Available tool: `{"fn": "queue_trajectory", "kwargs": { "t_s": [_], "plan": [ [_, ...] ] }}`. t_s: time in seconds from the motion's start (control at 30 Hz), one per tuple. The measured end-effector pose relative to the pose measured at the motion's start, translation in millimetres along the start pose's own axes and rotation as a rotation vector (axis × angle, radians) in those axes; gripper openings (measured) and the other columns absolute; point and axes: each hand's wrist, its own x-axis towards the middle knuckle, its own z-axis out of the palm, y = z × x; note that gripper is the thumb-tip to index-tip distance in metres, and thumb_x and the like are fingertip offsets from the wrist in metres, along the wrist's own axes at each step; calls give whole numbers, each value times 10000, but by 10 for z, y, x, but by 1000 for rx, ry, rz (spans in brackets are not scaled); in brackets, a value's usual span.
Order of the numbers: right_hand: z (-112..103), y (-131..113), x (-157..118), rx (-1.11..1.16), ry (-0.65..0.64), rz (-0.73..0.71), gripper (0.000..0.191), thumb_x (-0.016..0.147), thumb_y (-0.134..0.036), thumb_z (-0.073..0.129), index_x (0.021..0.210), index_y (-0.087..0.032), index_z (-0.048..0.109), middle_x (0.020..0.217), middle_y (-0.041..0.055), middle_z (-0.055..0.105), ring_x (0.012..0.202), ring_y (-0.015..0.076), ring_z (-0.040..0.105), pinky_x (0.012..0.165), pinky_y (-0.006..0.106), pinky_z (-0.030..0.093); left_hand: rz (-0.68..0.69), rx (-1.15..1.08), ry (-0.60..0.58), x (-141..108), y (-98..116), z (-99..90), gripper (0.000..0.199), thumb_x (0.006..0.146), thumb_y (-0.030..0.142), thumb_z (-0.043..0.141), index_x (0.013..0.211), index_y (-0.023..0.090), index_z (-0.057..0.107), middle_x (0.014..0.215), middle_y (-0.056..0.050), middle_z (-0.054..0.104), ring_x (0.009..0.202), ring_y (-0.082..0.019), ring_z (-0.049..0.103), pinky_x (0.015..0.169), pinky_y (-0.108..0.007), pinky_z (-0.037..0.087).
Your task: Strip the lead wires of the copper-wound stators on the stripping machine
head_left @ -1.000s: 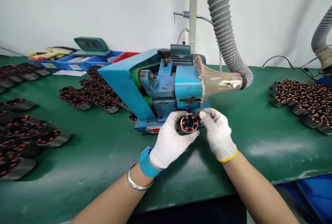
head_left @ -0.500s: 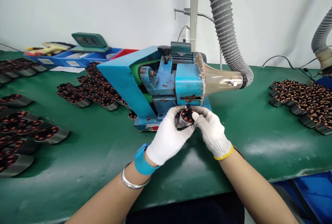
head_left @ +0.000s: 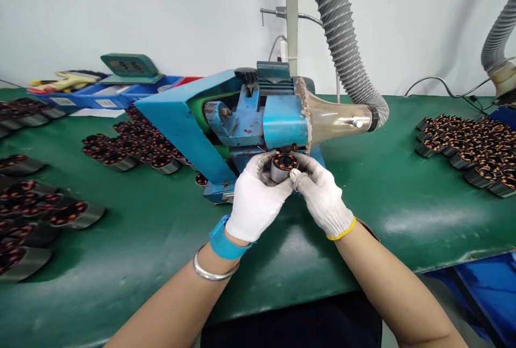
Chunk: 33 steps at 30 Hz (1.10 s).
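Observation:
Between my two gloved hands is a motor stator, a metal ring with a black core and copper-coloured windings inside. My left hand, in a white glove, wraps round its left side. The fingers of my right hand, in a white glove with a yellow cuff, close on its right side, thumb at the near rim. The stator's far edge is right at the front slot of a blue machine. What happens to its wires inside the slot is hidden.
A clear funnel joins a grey hose at the machine's right. Many stators stand on the green table at left, more stators at right. Blue bins and a digital clock are behind.
Both hands have moved the stator forward, up against the machine's slot. Its wire ends, visible before, are now mostly hidden. The whole view has shifted slightly.

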Motion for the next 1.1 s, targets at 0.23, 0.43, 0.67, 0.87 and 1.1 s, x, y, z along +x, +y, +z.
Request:
{"fn": "queue_trajectory", "kwargs": {
  "t_s": [0.23,0.43,0.67,0.87,1.1],
  "plan": [
    [-26,-30,7,-15,12,-30,400,842,-351,587,1190,-155,614,1112,70,685,1102,228,610,978,341,503,27,14,95,-22,-17,102,504,590,294,790,1009,137,559,1017,-109,704,947,-256,698,870,-406,574],
    [-74,-18,16,11,-12,4,391,858,-343,575,1205,-171,627,1003,37,686,1050,214,618,939,334,521,33,50,105,-10,-20,138,504,581,291,794,999,145,553,1001,-95,697,943,-246,695,887,-403,562],
    [-71,79,-27,87,-19,10,421,807,-339,639,1188,-166,595,1047,61,674,976,211,637,858,337,547,77,37,107,-83,-119,106,501,599,301,773,1013,169,525,1011,-87,679,958,-241,689,892,-408,560],
    [-91,123,-143,-178,-115,-166,387,747,-257,691,1117,-176,611,1124,92,632,1043,233,620,938,387,515,196,42,118,-259,-246,-33,518,558,250,767,999,182,504,971,-63,649,884,-211,682,786,-347,585],
    [62,71,-372,-668,-293,-293,456,744,-212,640,1197,-227,590,1183,69,610,1081,247,605,930,401,518,-136,394,101,-670,-306,-756,470,631,329,736,1035,190,540,985,-67,685,899,-238,687,817,-381,574]
  ]
}}
